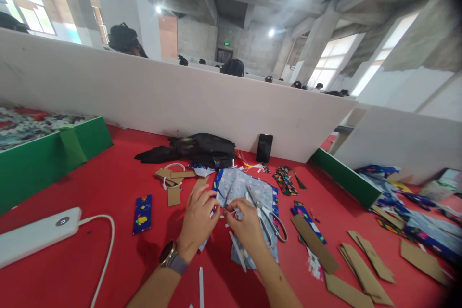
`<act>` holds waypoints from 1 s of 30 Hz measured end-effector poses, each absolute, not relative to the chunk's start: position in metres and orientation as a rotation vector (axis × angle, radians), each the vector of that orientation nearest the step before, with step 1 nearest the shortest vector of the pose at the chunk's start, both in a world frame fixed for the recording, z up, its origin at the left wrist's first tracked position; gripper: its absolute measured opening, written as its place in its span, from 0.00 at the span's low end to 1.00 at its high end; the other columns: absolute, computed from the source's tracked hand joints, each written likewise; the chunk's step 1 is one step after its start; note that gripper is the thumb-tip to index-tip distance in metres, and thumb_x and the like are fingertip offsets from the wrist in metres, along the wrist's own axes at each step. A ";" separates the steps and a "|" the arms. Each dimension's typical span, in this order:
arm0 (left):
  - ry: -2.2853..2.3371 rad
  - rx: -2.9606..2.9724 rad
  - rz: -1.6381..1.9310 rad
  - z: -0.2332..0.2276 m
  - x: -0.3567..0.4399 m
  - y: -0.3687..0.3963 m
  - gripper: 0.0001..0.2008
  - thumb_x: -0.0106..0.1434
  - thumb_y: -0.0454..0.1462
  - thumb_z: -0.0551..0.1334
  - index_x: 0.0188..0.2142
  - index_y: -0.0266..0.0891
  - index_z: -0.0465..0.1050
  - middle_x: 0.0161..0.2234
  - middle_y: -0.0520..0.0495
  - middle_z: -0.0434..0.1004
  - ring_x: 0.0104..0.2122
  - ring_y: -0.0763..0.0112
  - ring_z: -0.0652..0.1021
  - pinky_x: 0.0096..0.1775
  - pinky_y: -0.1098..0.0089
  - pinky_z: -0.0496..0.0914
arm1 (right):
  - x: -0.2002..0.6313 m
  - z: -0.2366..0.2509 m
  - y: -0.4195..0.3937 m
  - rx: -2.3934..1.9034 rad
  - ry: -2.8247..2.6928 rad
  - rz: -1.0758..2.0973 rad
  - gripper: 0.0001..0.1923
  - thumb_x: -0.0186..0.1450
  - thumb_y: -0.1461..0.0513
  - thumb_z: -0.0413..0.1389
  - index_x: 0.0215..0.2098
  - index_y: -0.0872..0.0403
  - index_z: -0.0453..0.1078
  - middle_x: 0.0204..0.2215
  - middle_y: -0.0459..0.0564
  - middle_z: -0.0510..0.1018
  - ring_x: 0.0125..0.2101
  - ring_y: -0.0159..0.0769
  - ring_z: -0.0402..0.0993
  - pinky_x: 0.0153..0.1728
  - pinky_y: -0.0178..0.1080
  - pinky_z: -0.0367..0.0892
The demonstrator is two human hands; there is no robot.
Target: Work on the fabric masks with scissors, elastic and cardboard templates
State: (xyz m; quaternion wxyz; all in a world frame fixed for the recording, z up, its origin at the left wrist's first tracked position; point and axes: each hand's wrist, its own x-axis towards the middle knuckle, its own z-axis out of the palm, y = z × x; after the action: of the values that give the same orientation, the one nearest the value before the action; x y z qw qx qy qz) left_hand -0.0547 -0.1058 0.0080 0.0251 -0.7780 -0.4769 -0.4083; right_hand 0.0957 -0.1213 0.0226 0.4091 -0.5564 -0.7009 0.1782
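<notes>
1. Patterned cloth (236, 187), pale blue with small prints, lies on the red desk (108, 187) in the middle of the view, just beyond both hands.
2. The left hand (198, 219) rests on the near left edge of the cloth, fingers curled, its grip pinching the cloth's edge; a watch (169, 256) sits on that wrist.
3. The right hand (245, 226) meets the left over the same spot, its grip pressed together on a small fold or white strip; which of the 2 cannot be told.
4. Scissors (267, 216) lie on the cloth just right of the right hand, handles toward the near side.
5. White paper strips (238, 250) lie on the desk near the hands.
6. Brown cardboard pieces (361, 269) are spread on the near right; more cardboard (173, 178) lies far left of the cloth.
7. A dark blue printed strip (142, 214) lies well to the left.
8. A white power bank (38, 236) with its cable (106, 250) sits at the near left.
9. A black bag (202, 149) and a phone (264, 147) stand at the far side against the white partition (144, 91).
</notes>
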 end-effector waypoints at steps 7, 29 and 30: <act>-1.537 -2.514 -1.286 0.006 -0.059 -0.099 0.06 0.57 0.36 0.58 0.29 0.43 0.74 0.44 0.47 0.73 0.52 0.60 0.65 0.54 0.56 0.58 | 0.099 0.023 -0.121 -1.449 -1.849 0.387 0.04 0.57 0.65 0.52 0.25 0.53 0.68 0.29 0.46 0.73 0.35 0.35 0.68 0.39 0.37 0.57; -2.289 -2.565 -0.737 -0.006 -0.065 -0.092 0.12 0.58 0.36 0.51 0.24 0.38 0.72 0.29 0.43 0.75 0.34 0.66 0.73 0.37 0.69 0.60 | 0.092 -0.023 -0.104 -1.396 -1.303 1.286 0.12 0.51 0.55 0.58 0.24 0.57 0.69 0.18 0.45 0.74 0.21 0.31 0.71 0.24 0.32 0.63; -2.284 -2.580 -0.761 -0.006 -0.066 -0.091 0.12 0.58 0.36 0.51 0.24 0.38 0.71 0.29 0.43 0.75 0.34 0.66 0.73 0.37 0.69 0.60 | 0.092 -0.026 -0.103 -1.396 -1.291 1.301 0.13 0.50 0.54 0.59 0.24 0.57 0.69 0.18 0.45 0.74 0.22 0.31 0.72 0.25 0.32 0.64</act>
State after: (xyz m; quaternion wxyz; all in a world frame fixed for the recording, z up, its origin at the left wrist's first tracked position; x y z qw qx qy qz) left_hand -0.0656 -0.0914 -0.0059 -0.1927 -0.7174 -0.6351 -0.2117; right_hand 0.0924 -0.1032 -0.0263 0.4068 -0.5534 -0.5119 0.5160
